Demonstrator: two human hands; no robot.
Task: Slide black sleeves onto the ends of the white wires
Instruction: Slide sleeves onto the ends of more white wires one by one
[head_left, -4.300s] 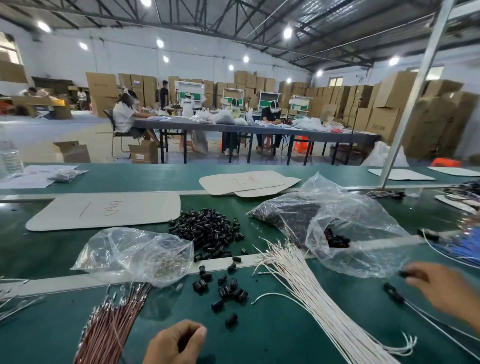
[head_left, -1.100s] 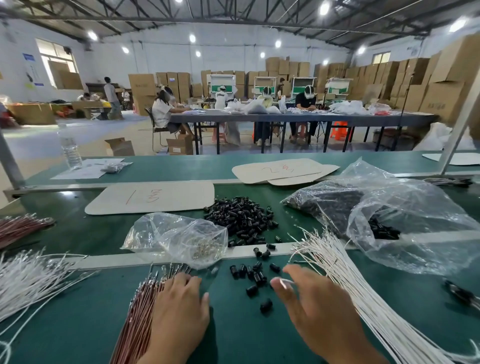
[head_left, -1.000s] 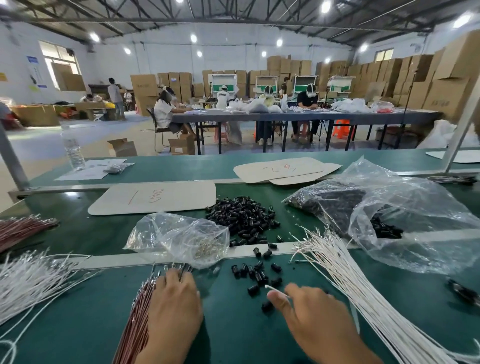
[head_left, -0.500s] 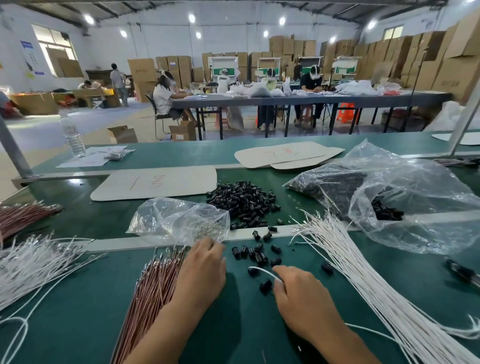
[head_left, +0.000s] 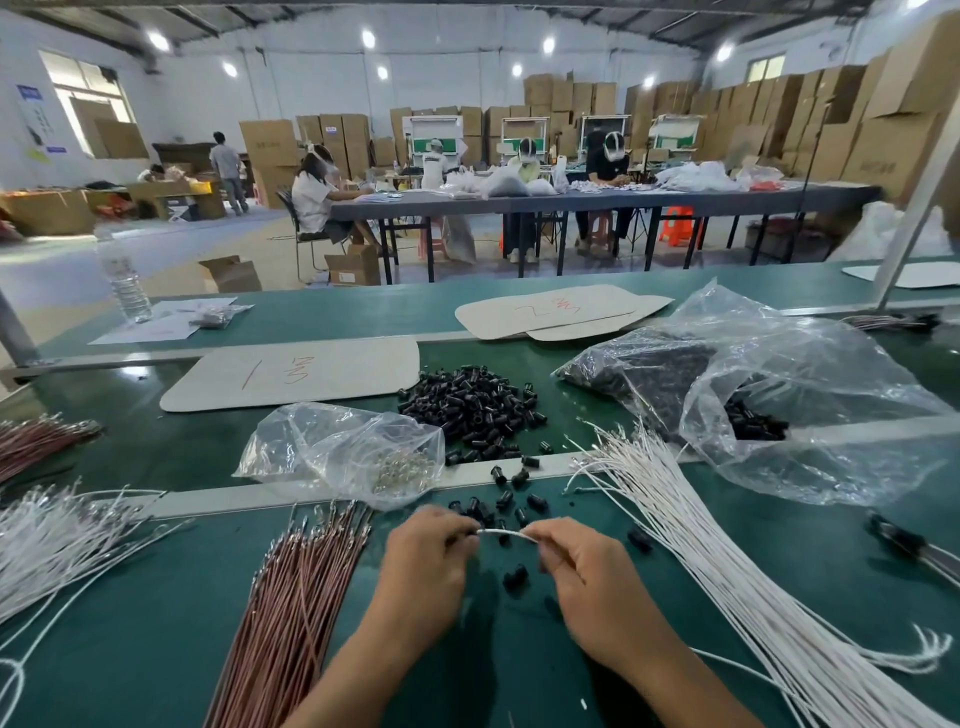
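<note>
My right hand (head_left: 582, 577) pinches one white wire (head_left: 506, 533) near its end, above the green table. My left hand (head_left: 426, 564) meets that wire end, its fingertips closed on a small black sleeve (head_left: 471, 531) that is mostly hidden. Loose black sleeves (head_left: 498, 506) lie just beyond my hands, one more (head_left: 515, 577) between my wrists, and a bigger pile (head_left: 475, 408) sits farther back. A long bundle of white wires (head_left: 727, 566) runs along my right side.
Reddish-brown wires (head_left: 291, 608) lie left of my left hand; more white wires (head_left: 57, 540) at far left. A clear bag of metal terminals (head_left: 353, 452) and a large clear bag of sleeves (head_left: 779, 405) rest on the table. Cardboard sheets (head_left: 296, 371) lie behind.
My left hand moved right from the small clear bag to the wire end. My right hand lifted the white wire, and both hands now meet over the loose sleeves.
</note>
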